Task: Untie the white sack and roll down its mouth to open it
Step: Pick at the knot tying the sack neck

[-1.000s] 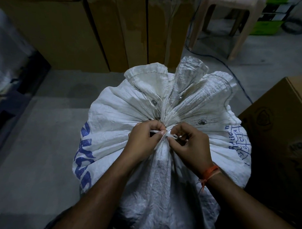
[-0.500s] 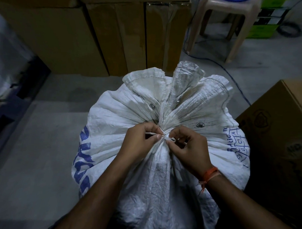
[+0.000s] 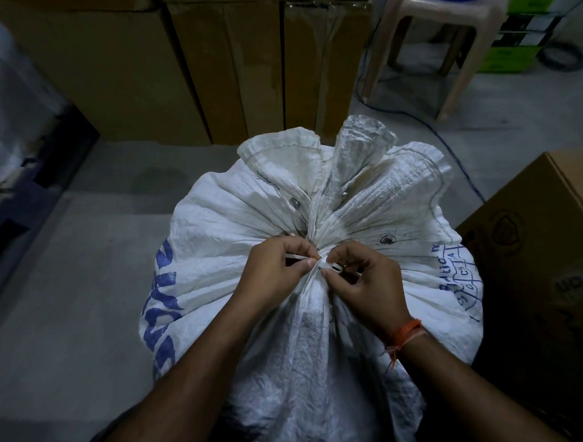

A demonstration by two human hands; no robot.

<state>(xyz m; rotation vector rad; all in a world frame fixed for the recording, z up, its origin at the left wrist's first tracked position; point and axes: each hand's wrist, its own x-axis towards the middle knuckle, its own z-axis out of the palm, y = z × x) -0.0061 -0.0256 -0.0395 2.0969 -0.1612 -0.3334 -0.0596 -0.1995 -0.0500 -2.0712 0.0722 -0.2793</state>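
Pinching at a thin white tie point(image 3: 316, 266) knotted round the gathered neck of a white sack point(image 3: 216, 244), a person works both hands at the middle of the dim frame. The left hand point(image 3: 271, 273) holds a strand of the tie between thumb and forefinger, its grip narrow; the right hand point(image 3: 364, 283), an orange thread band point(image 3: 405, 334) at its wrist, has its fingertips curled tight on the knot from the other side. The knot itself is mostly hidden under the fingers, and how far it is loosened cannot be told.

The sack stands upright on the grey floor point(image 3: 65, 312), its mouth bunched and fanned out above the tie, with metal eyelets point(image 3: 387, 239) showing among the folds. Blue lettering point(image 3: 163, 302) runs down the sack's left flank, but it curves out of sight and cannot be read. On the right flank a blue stamp point(image 3: 456, 276) with a small grid of characters is partly legible, showing only fragments such as "tic" and a "4". The sack's base is cut off by the frame's lower edge.

Tall cardboard cartons point(image 3: 189, 68) line the far side. Another carton point(image 3: 540, 262) stands just beside the sack at right, its dark printed emblem too faint to make out. A plastic stool point(image 3: 422, 43), its top cropped, stands beyond, with a cable point(image 3: 451, 140) trailing over the floor.
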